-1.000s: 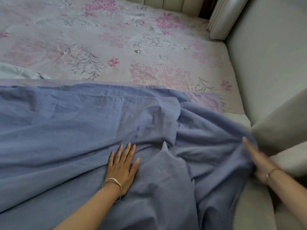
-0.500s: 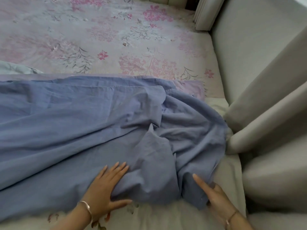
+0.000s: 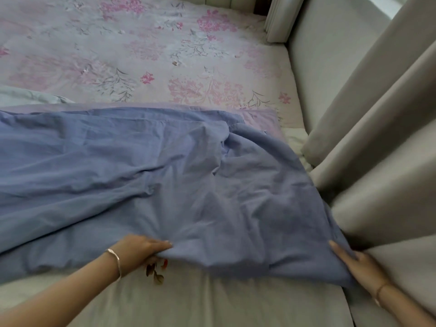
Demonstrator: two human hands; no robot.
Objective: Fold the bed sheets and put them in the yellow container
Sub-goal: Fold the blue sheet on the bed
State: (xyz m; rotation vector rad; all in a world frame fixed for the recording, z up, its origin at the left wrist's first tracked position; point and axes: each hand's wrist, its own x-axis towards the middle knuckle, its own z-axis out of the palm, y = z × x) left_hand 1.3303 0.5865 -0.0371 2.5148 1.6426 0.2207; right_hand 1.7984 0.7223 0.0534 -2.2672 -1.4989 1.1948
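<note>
A blue bed sheet [image 3: 146, 171] lies spread and wrinkled across the near half of the bed. My left hand [image 3: 144, 252] pinches its near edge around the middle, fingers curled over the cloth. At the sheet's near right corner my right hand [image 3: 354, 267] grips the cloth beside the curtain, with the index finger stretched out along the edge. A lilac sheet [image 3: 262, 116] peeks out from under the blue one along its far edge. No yellow container is in view.
The bed carries a pink floral cover [image 3: 146, 50] on its far half and a pale grey cover [image 3: 212, 300] near me. Beige curtains [image 3: 377, 142] hang along the right side against the bed. A light green cloth [image 3: 26, 96] lies at the left edge.
Both hands went from lying flat on the sheet to taking hold of its near edge. The bunched fold in the middle got pulled flatter toward me, and the right hand shifted right to the corner.
</note>
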